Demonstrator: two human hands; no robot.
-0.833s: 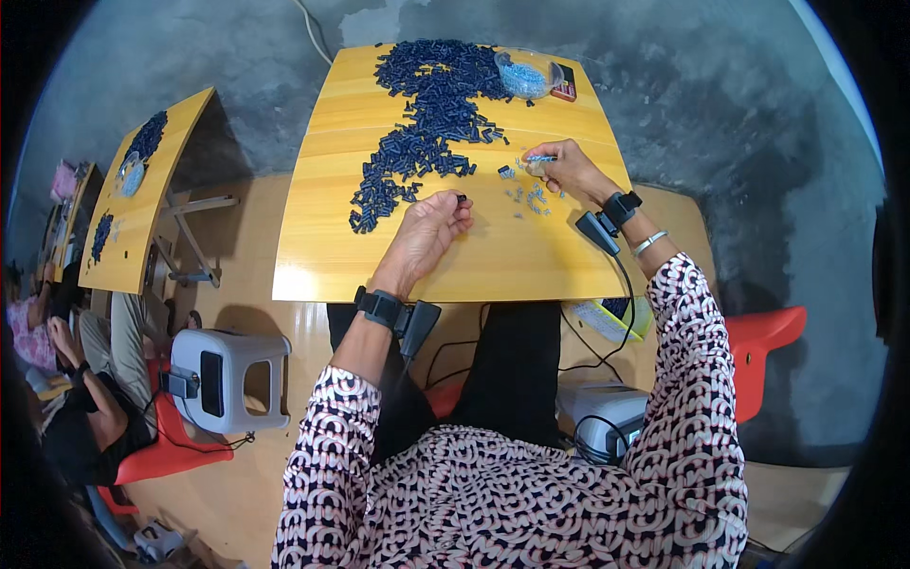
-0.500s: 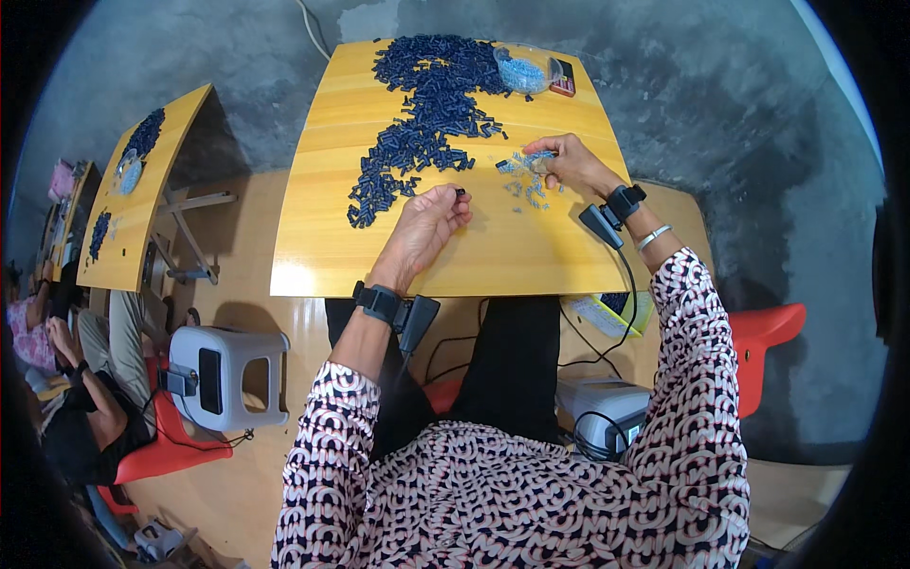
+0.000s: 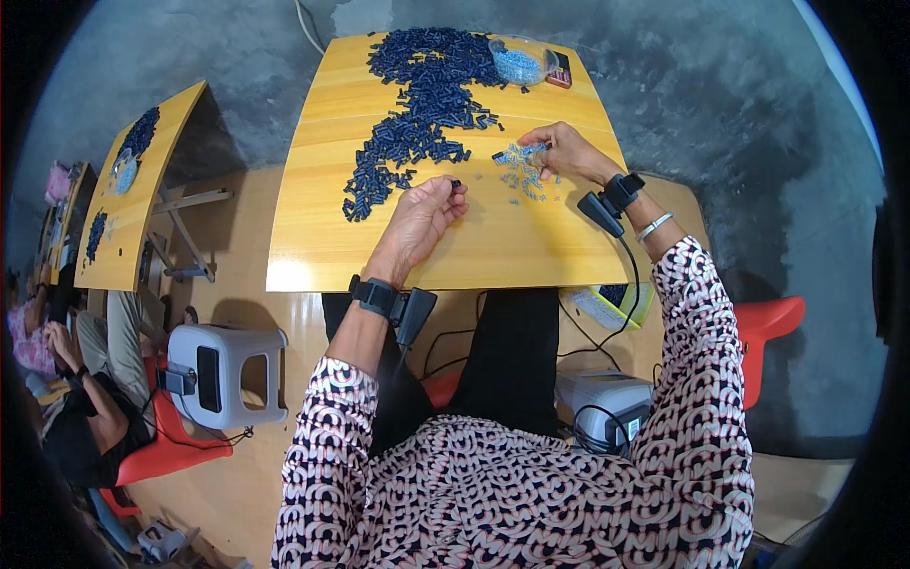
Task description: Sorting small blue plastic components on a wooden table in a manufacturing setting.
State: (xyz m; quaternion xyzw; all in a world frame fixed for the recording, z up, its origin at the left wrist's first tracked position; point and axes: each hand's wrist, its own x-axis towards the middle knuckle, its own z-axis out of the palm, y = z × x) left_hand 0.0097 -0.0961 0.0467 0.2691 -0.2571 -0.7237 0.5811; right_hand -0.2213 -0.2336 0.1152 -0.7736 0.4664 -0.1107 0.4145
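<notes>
A grey concrete floor lies under a row of yellow wooden tables, seen from above. Far off to the left of the person's left hand, a second yellow table carries its own dark blue heaps, and another person sits low beside it on a red seat. Nearer, down and left of that hand, a grey plastic stool stands on the floor.

The main yellow table stands in front of the person. A large pile of dark blue small parts spreads across it, beginning just beyond the left hand and running away to the far edge.

The left hand rests on the tabletop with its fingers curled, and its fingertips pinch one small dark piece at the near rim of the pile. A black wrist band with a sensor box sits on that forearm.

To the right of the left hand, a little apart, a scatter of light blue small parts lies on the wood. The right hand sits on the far right edge of this scatter, fingers bent around a few light blue pieces held at the fingertips. Its wrist bears a black band and a silver bangle.

Beyond the right hand, at the far edge, a clear bowl holds light blue pieces, with a small dark red object just beside it.
</notes>
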